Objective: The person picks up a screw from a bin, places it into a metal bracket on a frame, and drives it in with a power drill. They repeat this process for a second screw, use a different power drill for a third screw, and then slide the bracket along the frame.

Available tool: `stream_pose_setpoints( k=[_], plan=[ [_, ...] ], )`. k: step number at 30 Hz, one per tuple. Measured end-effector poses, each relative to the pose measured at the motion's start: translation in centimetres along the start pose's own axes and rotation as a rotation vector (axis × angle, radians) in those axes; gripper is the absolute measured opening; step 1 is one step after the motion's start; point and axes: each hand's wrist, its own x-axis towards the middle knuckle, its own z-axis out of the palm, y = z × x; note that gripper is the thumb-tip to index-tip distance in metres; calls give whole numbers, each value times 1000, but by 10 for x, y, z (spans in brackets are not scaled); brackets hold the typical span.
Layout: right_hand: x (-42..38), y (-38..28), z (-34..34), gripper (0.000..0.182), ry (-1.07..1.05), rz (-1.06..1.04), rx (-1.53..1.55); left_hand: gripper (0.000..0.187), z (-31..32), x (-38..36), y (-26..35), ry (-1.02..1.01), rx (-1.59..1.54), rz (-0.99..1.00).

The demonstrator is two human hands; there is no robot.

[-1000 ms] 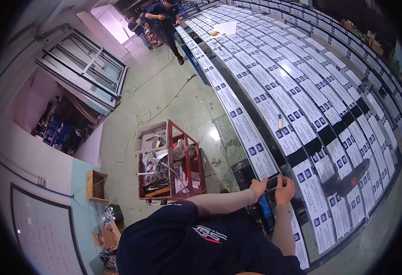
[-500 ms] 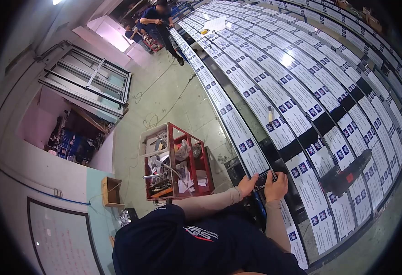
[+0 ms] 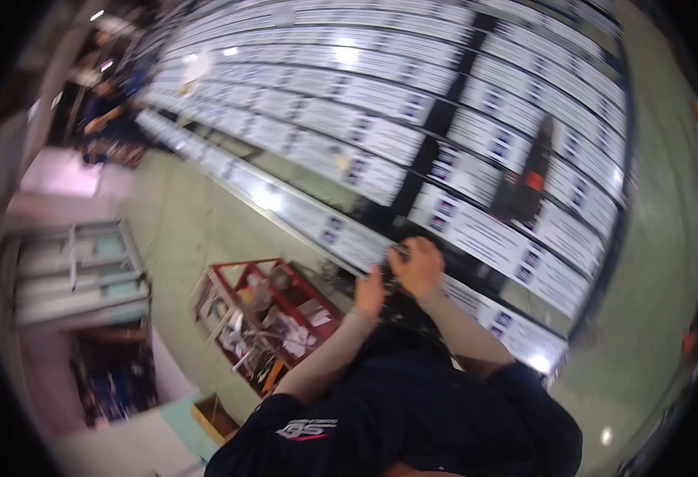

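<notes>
A long profile (image 3: pixel 293 213), covered in white printed film with dark blue logos, runs from my hands toward the far left. My left hand (image 3: pixel 370 294) is closed at its near end, thumb up along the edge. Just to the right, my right hand (image 3: pixel 420 269) bends its fingers around the same end, by a small dark part too blurred to name. Both hands are close together, and the undersides of their fingers are hidden. Beyond them lie several more film-covered profiles (image 3: pixel 484 234) side by side.
A cordless power tool (image 3: pixel 528 179), dark with a red patch, rests on the profiles to the right. At my left stands a red cart (image 3: pixel 285 298) full of tools and loose parts. Another person (image 3: pixel 106 111) is at the far left. A framed window (image 3: pixel 79 266) leans by the wall.
My view has swung to the right, so the cart, profiles and power tool appear shifted and turned. Both hands stay at the profile's near end. The picture is now more blurred.
</notes>
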Motion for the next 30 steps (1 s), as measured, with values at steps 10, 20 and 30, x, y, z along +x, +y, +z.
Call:
stream_pose_setpoints(
  k=[10,20,30],
  plan=[
    [5,-8,9,32,-30,-54,-23,62,-1,28,-31,60,40,157],
    [2,-8,12,33,-58,-33,-58,51,2,1,10,109,147,-56],
    [0,-9,15,32,-29,-55,-68,65,2,4,-3,126,104,112]
  ],
)
